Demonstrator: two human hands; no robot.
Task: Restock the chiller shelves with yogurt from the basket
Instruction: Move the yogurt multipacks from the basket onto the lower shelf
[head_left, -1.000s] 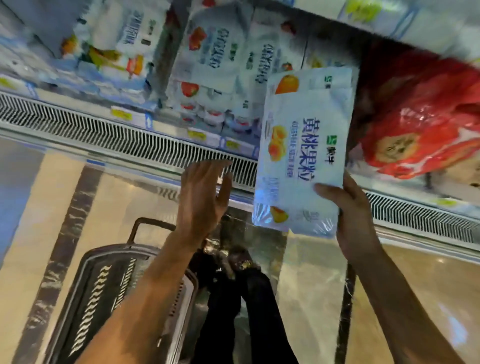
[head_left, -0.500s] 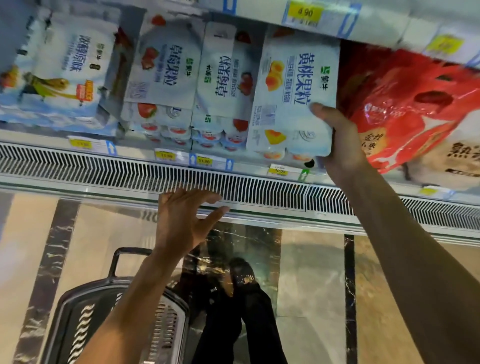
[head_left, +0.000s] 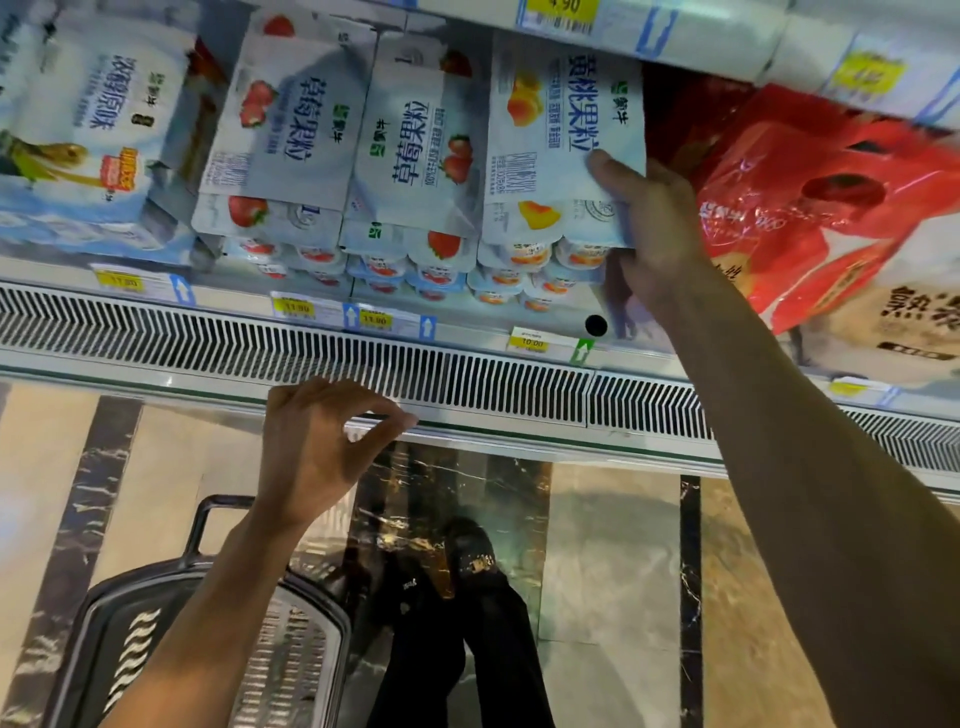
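Observation:
A white peach yogurt multipack (head_left: 556, 140) lies on top of a stack of peach packs on the chiller shelf (head_left: 467, 325). My right hand (head_left: 654, 228) grips its right edge, thumb across the top and fingers under the side. Two stacks of strawberry yogurt packs (head_left: 415, 150) stand directly to its left. My left hand (head_left: 317, 447) hovers in front of the chiller's vent grille with fingers loosely curled, holding nothing. The dark basket (head_left: 171, 649) stands on the floor at the lower left; its contents are hidden by my left arm.
Red bagged goods (head_left: 810, 208) fill the shelf right of the peach stack. Plain yogurt packs (head_left: 88, 130) sit at the far left. An upper shelf edge with price tags (head_left: 675, 31) hangs above. The vent grille (head_left: 467, 379) juts out below the shelf.
My right hand carried the peach pack up from in front of the chiller and set it on the peach stack. My left hand sank slightly and its fingers curled.

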